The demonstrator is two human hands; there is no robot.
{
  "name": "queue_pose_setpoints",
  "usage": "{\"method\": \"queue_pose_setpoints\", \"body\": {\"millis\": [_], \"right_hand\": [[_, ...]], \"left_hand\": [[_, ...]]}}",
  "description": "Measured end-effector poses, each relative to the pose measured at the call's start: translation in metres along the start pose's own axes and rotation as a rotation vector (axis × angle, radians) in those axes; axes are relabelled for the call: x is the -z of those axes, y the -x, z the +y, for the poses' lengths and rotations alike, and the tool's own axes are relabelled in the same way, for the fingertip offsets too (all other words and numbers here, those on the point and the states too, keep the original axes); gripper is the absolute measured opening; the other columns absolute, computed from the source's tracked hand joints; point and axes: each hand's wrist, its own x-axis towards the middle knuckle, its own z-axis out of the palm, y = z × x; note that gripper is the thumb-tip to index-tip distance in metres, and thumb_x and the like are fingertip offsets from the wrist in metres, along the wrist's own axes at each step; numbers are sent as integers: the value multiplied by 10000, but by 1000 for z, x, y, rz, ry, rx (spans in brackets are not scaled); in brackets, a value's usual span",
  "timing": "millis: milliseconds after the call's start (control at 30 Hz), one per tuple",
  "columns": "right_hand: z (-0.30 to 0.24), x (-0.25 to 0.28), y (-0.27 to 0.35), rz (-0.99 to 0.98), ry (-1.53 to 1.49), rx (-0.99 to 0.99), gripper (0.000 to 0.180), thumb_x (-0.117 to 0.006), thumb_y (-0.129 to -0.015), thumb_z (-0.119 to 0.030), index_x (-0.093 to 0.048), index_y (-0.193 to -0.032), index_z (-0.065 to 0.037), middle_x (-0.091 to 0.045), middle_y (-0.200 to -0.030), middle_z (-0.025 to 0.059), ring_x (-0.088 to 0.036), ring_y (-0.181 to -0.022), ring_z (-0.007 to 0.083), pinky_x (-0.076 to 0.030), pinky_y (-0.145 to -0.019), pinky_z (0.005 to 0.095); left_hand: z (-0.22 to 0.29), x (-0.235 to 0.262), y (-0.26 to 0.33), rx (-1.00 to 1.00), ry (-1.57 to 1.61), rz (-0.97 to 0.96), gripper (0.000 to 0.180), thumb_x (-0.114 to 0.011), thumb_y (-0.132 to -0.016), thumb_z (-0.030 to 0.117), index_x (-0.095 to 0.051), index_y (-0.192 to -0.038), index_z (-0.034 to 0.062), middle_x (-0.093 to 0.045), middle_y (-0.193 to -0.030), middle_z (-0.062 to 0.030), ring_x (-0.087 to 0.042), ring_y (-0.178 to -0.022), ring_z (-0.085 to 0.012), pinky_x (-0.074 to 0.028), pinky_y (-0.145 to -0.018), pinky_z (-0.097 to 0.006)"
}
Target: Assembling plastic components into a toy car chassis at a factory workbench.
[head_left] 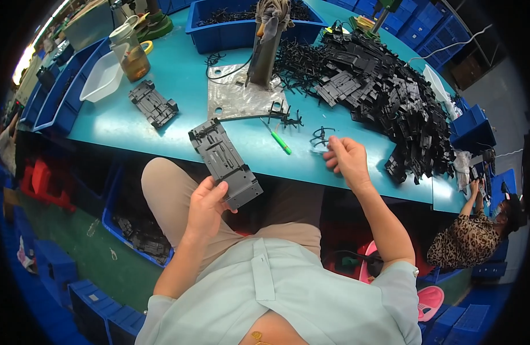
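My left hand (207,207) is closed on the near end of a black plastic toy-car chassis (223,161), holding it tilted over the table's front edge. To the right, my right hand (348,161) has thumb and fingertips pinched at a small black branching plastic part (320,137). Between the hands lies a green-handled screwdriver-like tool (280,142) with a thin tip. Similar black branching parts (285,115) rest just beyond it, by the metal plate (233,86). Another black chassis (153,103) lies at the left on the table.
A metal post (266,57) wrapped in cloth rises from the plate. A large heap of black chassis parts (385,98) covers the right side. Blue bin (219,26), white tray (102,77) and a jar of brown liquid (133,60) stand behind. A person (469,236) sits far right.
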Motion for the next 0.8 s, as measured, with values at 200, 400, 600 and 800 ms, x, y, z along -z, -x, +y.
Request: {"method": "queue_pose_setpoints", "body": {"millis": [200, 400, 600, 800], "right_hand": [[-8, 16, 15, -33, 890, 339, 308, -679, -841, -326, -672, -738, -36, -609, -582, 94, -563, -486, 205, -440, -485, 295], [-16, 14, -2, -61, 750, 876, 131, -694, -757, -76, -674, -886, -75, -653, -839, 72, -595, -711, 260, -487, -616, 347], [-5, 13, -11, -214, 835, 1060, 193, -701, -709, -13, -676, -893, -67, -640, -843, 64, -584, -755, 252, -483, -641, 342], [-32, -40, 28, -350, 539, 1105, 258, -735, -679, 26, -691, -917, -64, -633, -814, 73, -570, -705, 225, -458, -598, 314]], "left_hand": [[1, 0, -3, -8, -2, 23, 208, -546, -927, 151, -561, -1104, 42, -660, -957, -59, -620, -713, -115, -495, -533, -264], [-1, 3, -2, -35, -9, 61, 229, -551, -926, 163, -549, -1111, 29, -649, -987, -70, -617, -770, -136, -478, -576, -275], [-4, 7, -3, -59, 31, 97, 179, -552, -927, 142, -553, -1067, 30, -655, -941, -60, -624, -749, -127, -487, -568, -259], [-4, 8, -4, -28, 53, 124, 87, -564, -919, 121, -559, -974, 53, -650, -879, -45, -617, -709, -121, -496, -540, -266]]}}
